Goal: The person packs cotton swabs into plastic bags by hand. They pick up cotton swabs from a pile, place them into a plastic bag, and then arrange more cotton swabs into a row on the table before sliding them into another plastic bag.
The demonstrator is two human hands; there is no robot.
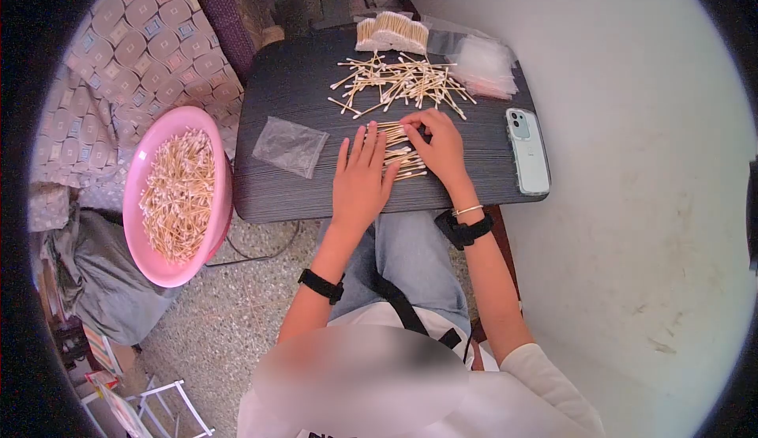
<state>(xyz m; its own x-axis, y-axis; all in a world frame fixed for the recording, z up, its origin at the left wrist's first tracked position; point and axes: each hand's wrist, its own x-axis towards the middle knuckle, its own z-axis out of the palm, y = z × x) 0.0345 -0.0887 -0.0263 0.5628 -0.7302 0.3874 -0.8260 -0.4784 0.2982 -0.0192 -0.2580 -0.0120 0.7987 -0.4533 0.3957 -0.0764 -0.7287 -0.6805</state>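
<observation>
Wooden-stick cotton swabs (408,163) lie side by side in a row on the dark table, close to its front edge. My left hand (360,177) rests flat over their left ends, fingers stretched out and slightly apart. At the row's upper right end, my right hand (440,150) has its thumb and forefinger brought together on the swab tips. Beyond both hands spreads a loose, crisscrossed pile of cotton swabs (407,81). Bundled cotton swabs (392,33) stand packed together at the far edge.
A clear plastic bag (290,147) lies left of my hands. More plastic bags (483,67) are stacked at the back right, above a phone (527,152). Left of the table (260,193) is a pink basin (134,201) full of swabs. A pale wall (616,161) borders the right side.
</observation>
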